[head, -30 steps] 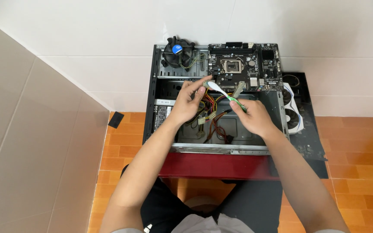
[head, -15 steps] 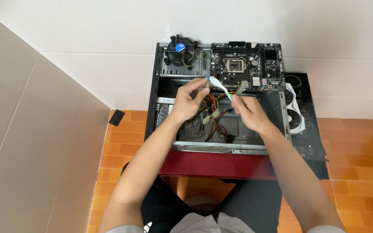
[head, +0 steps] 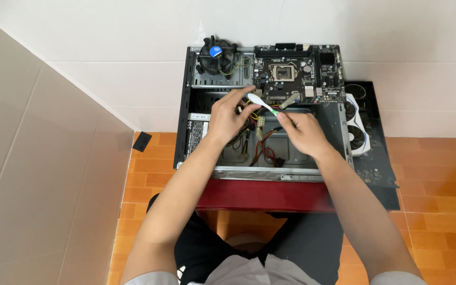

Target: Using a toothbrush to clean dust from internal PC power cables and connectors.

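An open black computer case (head: 186,111) lies on a red stool (head: 259,196) in front of me. My right hand (head: 303,133) holds a white toothbrush with a green neck (head: 262,104), its head pointing up and left. My left hand (head: 229,115) reaches into the case and grips a bundle of coloured cables with a pale connector (head: 259,126); the brush head sits just above its fingers. A motherboard (head: 297,74) fills the case's upper right part. A cooler fan with a blue centre (head: 216,54) rests at the upper left.
A power supply (head: 198,134) sits at the case's left side. A white graphics card (head: 359,126) lies on a black panel (head: 378,169) to the right. A small black piece (head: 142,141) lies on the orange tiled floor. White tiled wall rises behind.
Both hands have shifted upward toward the motherboard. The toothbrush head has moved left, closer to my left hand's fingertips.
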